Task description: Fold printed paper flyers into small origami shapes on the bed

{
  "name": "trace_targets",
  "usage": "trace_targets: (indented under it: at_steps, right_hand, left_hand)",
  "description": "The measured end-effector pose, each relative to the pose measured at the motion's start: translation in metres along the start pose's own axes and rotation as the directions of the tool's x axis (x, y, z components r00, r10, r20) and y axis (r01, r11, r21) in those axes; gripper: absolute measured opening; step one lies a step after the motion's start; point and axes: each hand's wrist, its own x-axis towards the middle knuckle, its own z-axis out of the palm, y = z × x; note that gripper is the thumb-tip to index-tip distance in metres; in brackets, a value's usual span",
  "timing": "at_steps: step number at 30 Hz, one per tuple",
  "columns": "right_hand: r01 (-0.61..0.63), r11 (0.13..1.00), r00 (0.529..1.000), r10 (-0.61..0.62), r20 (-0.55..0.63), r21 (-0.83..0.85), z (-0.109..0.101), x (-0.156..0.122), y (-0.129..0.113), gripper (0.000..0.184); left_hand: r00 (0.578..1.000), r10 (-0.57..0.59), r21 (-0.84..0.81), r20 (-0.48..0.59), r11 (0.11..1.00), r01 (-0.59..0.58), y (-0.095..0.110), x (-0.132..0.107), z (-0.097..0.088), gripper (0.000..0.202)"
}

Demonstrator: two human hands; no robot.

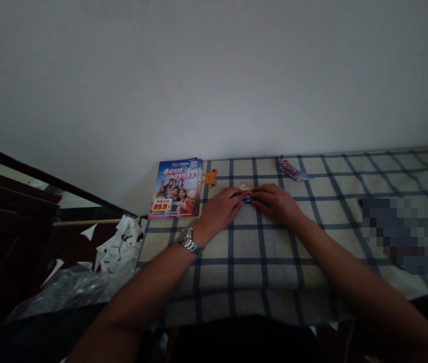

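Observation:
Between the fingertips of both hands is a small folded piece of printed paper (246, 193), white at its far end and orange and dark blue nearer me. My left hand (223, 207), with a metal watch (190, 240) on its wrist, grips the paper's left side. From the right, my right hand (277, 202) pinches the other side. Both hands rest low over the checked cloth, and the fingers cover part of the paper. An orange bear-shaped piece (210, 178) lies just beyond my left hand, beside a stack of printed flyers (176, 191).
A crumpled pink-and-white patterned item (290, 169) lies near the wall (236, 91). A blurred-out dark object (399, 234) is at the right on the checked cloth (278, 272). Torn white paper (121, 244) and clear plastic (73, 287) lie at the lower left.

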Motion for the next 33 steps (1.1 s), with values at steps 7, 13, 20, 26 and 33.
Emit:
trace_targets:
  at_steps: [7,13,20,26,33]
  right_hand:
    - [-0.027,0.999,1.0,0.027,-0.003,-0.038,0.002,-0.001,-0.002,0.019]
    - [-0.042,0.995,0.999,0.042,-0.005,-0.095,0.003,-0.001,-0.006,0.021]
    - [-0.035,0.996,0.999,0.034,-0.019,-0.085,0.002,0.0,-0.009,0.02]
    - [-0.04,0.997,0.995,0.034,-0.091,-0.064,-0.006,0.002,-0.012,0.017]
    - [-0.036,0.986,0.991,0.015,-0.133,-0.16,-0.011,-0.002,-0.02,0.023]
  left_hand:
    - [1.0,-0.013,0.033,-0.019,0.999,0.014,0.005,0.0,-0.001,0.03]
    - [1.0,-0.013,0.079,-0.026,0.997,0.015,0.01,0.003,-0.002,0.023]
    - [1.0,-0.024,0.071,-0.014,0.997,0.025,0.011,0.002,-0.003,0.02]
    - [0.997,-0.063,0.076,-0.039,0.995,0.065,0.013,0.002,-0.006,0.021]
    - [0.988,-0.129,0.065,-0.081,0.989,0.135,0.014,0.003,-0.012,0.02]
